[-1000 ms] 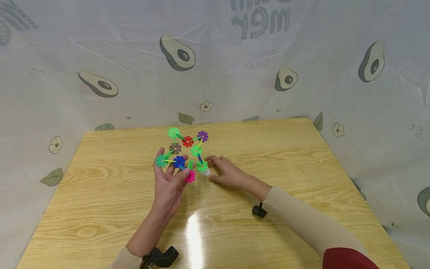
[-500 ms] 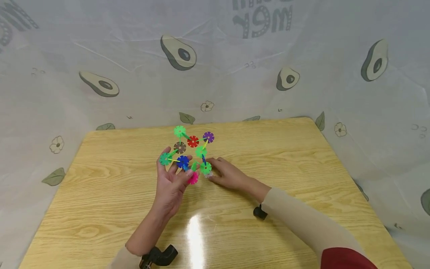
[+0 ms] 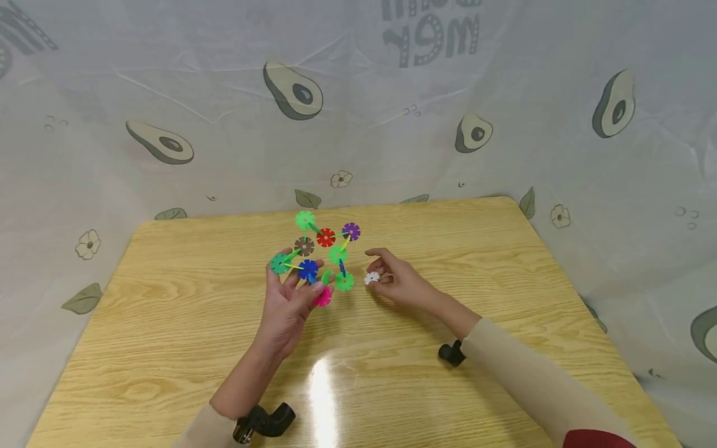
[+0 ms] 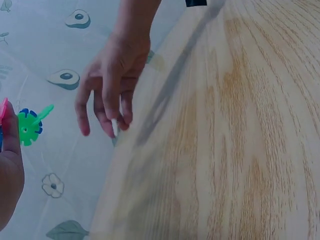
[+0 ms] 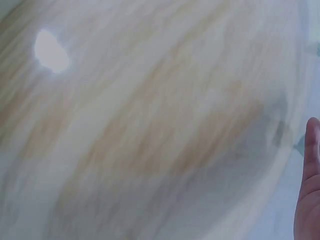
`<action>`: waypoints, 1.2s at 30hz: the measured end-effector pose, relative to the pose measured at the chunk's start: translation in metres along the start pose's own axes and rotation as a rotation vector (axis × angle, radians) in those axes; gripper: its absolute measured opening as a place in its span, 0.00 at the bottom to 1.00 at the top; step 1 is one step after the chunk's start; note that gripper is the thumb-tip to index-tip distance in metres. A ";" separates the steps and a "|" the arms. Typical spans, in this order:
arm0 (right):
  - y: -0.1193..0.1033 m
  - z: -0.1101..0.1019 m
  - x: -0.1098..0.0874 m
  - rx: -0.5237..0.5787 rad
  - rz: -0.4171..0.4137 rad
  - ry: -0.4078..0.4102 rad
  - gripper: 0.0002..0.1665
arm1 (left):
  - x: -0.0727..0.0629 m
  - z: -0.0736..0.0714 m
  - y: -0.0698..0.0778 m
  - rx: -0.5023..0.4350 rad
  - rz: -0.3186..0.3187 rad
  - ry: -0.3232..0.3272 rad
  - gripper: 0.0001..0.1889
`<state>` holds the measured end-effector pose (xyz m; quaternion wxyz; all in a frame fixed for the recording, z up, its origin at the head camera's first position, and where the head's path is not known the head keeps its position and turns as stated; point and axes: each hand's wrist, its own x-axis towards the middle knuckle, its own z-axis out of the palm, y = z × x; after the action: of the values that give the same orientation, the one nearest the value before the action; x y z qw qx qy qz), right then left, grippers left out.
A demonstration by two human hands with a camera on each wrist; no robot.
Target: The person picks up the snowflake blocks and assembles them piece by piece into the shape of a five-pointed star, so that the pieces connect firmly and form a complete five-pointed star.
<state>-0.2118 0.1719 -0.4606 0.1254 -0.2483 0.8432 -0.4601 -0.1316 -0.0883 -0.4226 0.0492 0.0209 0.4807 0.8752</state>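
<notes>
In the head view my left hand [image 3: 284,314] holds a ring-like structure of notched plastic discs, its thumb pressed by the pink disc [image 3: 323,297]. Around the ring stand a blue disc [image 3: 307,269], a brown disc [image 3: 304,247], a red disc [image 3: 325,237], a purple disc [image 3: 351,231] and several green ones, joined by discs seen edge-on. To the right, my right hand [image 3: 402,285] pinches a loose white notched disc [image 3: 372,278] between thumb and fingers, apart from the ring. The left wrist view shows this disc edge-on as a thin white sliver [image 4: 115,127] at the fingertips.
Both hands are over a wood-grain table [image 3: 168,348] with a bright light reflection near its front. A pale curtain [image 3: 381,143] printed with avocados and leaves hangs behind and beside it. Black camera mounts [image 3: 271,422] sit at the wrists.
My right hand has drawn away to the right from the ring with the white disc, which earlier lay against the lower green disc. The left hand and ring have shifted slightly right.
</notes>
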 end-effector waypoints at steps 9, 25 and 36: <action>-0.012 -0.026 -0.014 0.330 0.020 0.226 0.38 | 0.005 -0.003 -0.002 -0.011 -0.040 -0.001 0.42; -0.085 -0.004 -0.005 0.336 -0.212 0.100 0.38 | 0.008 -0.001 -0.004 0.024 -0.059 -0.017 0.44; -0.093 0.004 -0.001 0.225 -0.231 0.068 0.36 | 0.005 0.002 -0.001 0.045 -0.051 -0.020 0.44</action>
<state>-0.1811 0.1275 -0.3851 0.0701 -0.3126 0.7560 -0.5709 -0.1364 -0.0859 -0.4227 0.0759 0.0185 0.5001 0.8625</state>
